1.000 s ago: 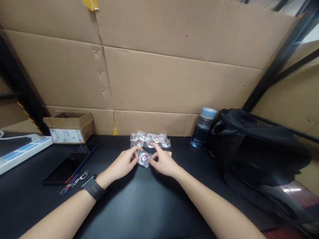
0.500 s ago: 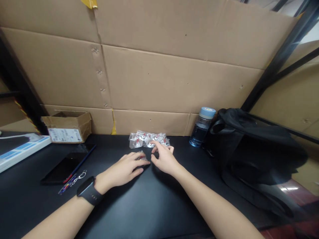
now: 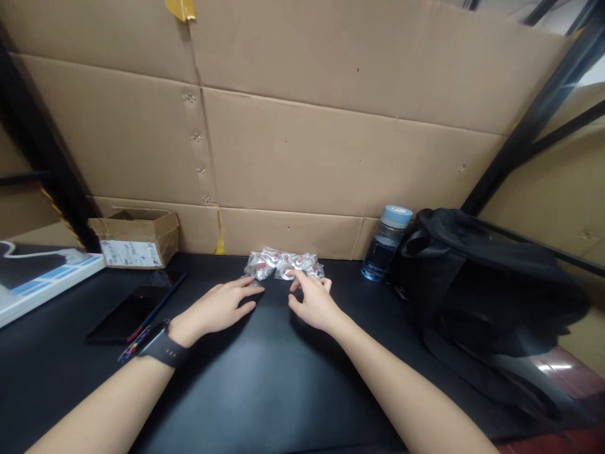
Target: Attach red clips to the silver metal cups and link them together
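We note several silver packets (image 3: 285, 257) with red marks lying bunched on the black table (image 3: 274, 391), close to the foot of the cardboard wall (image 3: 293, 157). The left hand (image 3: 218, 309) is palm down, fingers loosely spread, just in front of the bunch's left end; shiny film (image 3: 254, 284) shows at its fingertips, but we cannot tell whether it is gripped. The right hand (image 3: 312, 299) is half curled, thumb and index finger well apart with nothing seen between them; its index fingertip is at the near edge of one packet, contact uncertain. On progress, we judge the bunching largely done: the packets sit side by side, partly overlapping, and those we can make out are wrapped. The film by the left hand appears the one piece outside the main bunch; whether it touches its neighbour is unclear.
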